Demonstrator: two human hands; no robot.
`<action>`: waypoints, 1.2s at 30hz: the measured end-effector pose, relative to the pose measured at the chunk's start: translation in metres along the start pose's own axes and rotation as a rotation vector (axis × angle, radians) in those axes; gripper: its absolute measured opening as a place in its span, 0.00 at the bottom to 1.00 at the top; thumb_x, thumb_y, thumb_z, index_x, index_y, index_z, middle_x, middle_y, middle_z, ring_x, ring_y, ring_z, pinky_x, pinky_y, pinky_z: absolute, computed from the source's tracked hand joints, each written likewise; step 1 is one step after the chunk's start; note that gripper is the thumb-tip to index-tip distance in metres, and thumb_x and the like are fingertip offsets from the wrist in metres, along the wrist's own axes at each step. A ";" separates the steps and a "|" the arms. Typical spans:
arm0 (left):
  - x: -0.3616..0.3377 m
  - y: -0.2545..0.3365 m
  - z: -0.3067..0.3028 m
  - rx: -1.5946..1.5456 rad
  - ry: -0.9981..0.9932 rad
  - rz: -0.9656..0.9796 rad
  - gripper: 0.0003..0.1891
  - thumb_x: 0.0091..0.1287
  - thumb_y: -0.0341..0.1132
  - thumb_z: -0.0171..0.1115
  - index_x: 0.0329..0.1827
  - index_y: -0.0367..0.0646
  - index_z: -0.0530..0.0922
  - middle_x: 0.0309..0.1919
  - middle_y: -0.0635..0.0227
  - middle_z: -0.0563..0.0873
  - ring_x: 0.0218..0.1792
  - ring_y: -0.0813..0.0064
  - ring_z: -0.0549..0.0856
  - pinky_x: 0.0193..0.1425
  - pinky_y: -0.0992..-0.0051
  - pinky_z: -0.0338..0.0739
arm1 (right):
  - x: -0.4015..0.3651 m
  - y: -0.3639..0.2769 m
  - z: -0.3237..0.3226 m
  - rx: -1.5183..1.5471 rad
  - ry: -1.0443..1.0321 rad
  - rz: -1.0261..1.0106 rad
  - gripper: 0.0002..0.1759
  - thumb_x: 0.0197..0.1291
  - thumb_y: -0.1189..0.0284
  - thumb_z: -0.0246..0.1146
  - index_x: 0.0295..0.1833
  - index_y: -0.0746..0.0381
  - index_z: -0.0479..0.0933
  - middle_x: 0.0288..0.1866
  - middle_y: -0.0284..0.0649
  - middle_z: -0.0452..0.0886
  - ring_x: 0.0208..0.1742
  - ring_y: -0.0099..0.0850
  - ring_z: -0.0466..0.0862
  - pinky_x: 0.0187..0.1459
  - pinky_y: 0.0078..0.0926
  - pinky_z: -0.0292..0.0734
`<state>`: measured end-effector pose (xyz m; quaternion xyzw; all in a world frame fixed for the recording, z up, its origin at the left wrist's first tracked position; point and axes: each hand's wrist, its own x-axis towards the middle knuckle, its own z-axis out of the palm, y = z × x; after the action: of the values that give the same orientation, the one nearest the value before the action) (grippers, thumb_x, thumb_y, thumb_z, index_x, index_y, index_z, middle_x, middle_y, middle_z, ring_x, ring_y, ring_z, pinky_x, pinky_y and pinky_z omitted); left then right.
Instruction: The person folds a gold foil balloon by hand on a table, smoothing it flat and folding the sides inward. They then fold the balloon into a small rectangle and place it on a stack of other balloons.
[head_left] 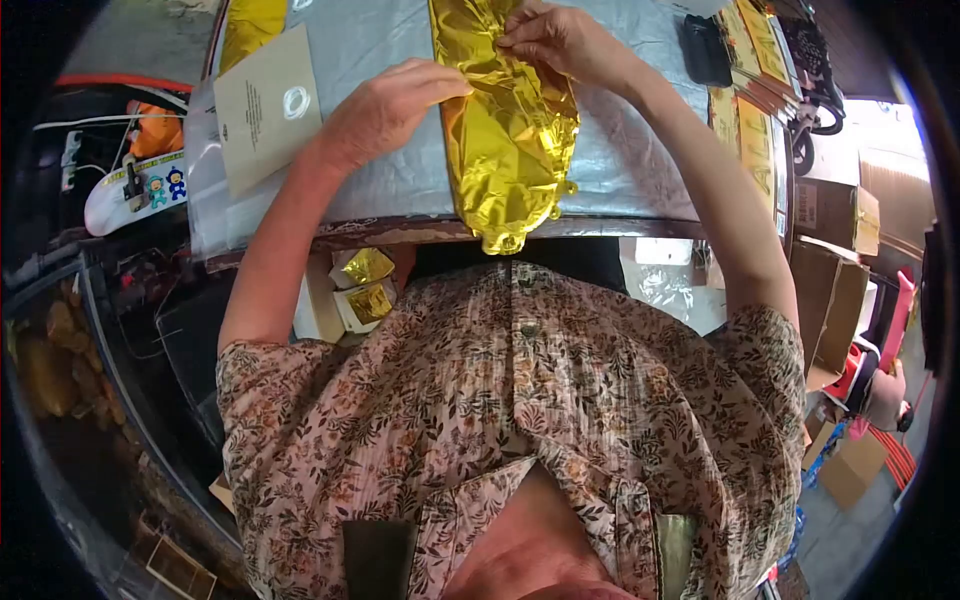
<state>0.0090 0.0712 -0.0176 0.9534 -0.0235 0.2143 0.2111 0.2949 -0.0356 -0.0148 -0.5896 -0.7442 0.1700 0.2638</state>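
Note:
A crinkled gold foil balloon lies flat on the grey table top, its tail hanging over the near edge. My left hand rests on the balloon's left edge, fingers pressing the foil. My right hand pinches the foil near the balloon's upper part, fingers closed on a fold.
A beige card in a clear sleeve lies left of the balloon. Stacks of gold packets and a black object sit at the right. Cardboard boxes stand at the right, small gold-filled boxes under the table edge.

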 end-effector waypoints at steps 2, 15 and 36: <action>-0.003 0.000 -0.001 0.023 -0.036 0.031 0.20 0.65 0.19 0.61 0.58 0.42 0.85 0.57 0.64 0.90 0.59 0.58 0.88 0.65 0.64 0.84 | 0.005 0.000 -0.004 0.064 -0.079 -0.025 0.15 0.58 0.81 0.68 0.51 0.62 0.90 0.49 0.50 0.87 0.51 0.50 0.87 0.53 0.41 0.82; 0.020 0.006 0.004 0.090 -0.129 0.186 0.30 0.62 0.17 0.62 0.69 0.46 0.83 0.65 0.64 0.88 0.64 0.59 0.86 0.73 0.61 0.78 | 0.005 0.012 0.004 0.121 -0.083 -0.086 0.27 0.50 0.90 0.59 0.55 0.63 0.90 0.53 0.48 0.87 0.54 0.48 0.87 0.57 0.35 0.82; 0.007 0.018 0.017 -0.218 0.022 -0.099 0.27 0.61 0.28 0.77 0.66 0.41 0.85 0.64 0.58 0.89 0.66 0.57 0.87 0.72 0.64 0.81 | -0.086 -0.033 -0.003 -0.147 0.160 -0.053 0.22 0.52 0.77 0.68 0.55 0.56 0.86 0.57 0.39 0.83 0.59 0.41 0.80 0.67 0.39 0.69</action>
<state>0.0198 0.0481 -0.0220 0.9224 0.0026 0.2103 0.3240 0.2851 -0.1270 -0.0105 -0.5993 -0.7464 0.0604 0.2830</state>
